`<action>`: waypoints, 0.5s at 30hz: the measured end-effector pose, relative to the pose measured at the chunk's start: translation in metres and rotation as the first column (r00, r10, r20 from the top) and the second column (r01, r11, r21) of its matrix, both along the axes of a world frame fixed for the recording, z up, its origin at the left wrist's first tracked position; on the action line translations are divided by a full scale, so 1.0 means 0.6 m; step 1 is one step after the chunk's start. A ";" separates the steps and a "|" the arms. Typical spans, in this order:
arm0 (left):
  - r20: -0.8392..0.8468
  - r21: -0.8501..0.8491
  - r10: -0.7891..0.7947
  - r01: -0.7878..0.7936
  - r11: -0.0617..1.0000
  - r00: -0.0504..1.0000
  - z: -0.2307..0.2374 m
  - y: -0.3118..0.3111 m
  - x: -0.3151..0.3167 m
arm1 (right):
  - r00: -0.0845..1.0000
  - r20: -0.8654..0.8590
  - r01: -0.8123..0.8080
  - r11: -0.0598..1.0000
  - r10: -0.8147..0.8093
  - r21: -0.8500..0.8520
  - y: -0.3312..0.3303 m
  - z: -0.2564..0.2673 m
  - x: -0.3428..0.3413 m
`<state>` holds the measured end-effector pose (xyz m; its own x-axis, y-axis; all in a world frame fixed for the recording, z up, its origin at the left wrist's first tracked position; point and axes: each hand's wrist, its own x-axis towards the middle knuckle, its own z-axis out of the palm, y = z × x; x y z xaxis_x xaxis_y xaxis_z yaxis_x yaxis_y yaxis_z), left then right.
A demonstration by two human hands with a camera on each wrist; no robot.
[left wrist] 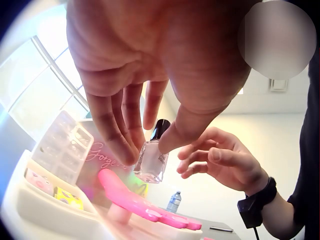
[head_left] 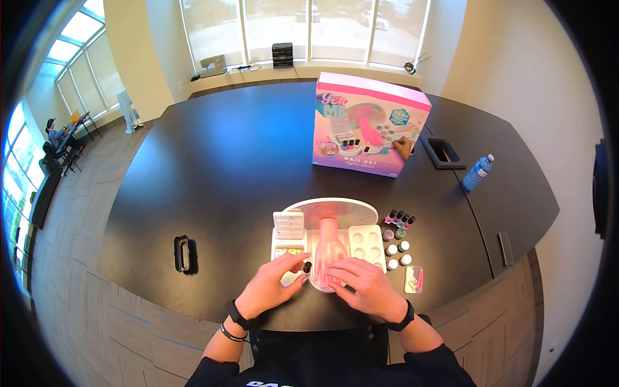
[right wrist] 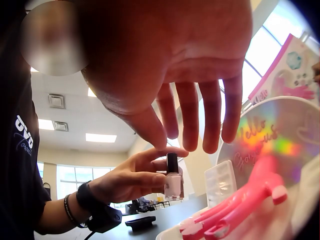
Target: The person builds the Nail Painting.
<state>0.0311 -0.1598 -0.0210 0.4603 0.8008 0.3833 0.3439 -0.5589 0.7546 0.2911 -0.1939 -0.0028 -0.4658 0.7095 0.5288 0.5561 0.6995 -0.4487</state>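
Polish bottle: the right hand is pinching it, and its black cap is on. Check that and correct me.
Wrong side: it is the left hand that pinches the polish bottle, as the left wrist view shows. Its black cap is indeed on.

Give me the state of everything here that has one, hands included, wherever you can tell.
Left hand: pinching the polish.
Right hand: holding nothing, fingers relaxed.
Polish: capped.
Compartment lid: raised.
Pink hand: mounted, fingers toward the person.
Backboard: upright.
Row of polishes: black caps on.
Water bottle: capped, standing.
Box: standing; whether it is sealed, I cannot tell.
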 end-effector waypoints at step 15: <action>-0.117 -0.063 0.088 -0.095 0.993 0.989 -0.046 0.025 -0.073 | 0.995 -0.001 0.104 0.992 -0.104 -0.068 -0.013 -0.010 0.043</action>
<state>-0.0124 -0.1446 -0.0483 0.4214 0.8641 0.2753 0.4771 -0.4694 0.7430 0.3168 -0.2015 -0.0091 -0.3855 0.7881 0.4800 0.6222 0.6061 -0.4955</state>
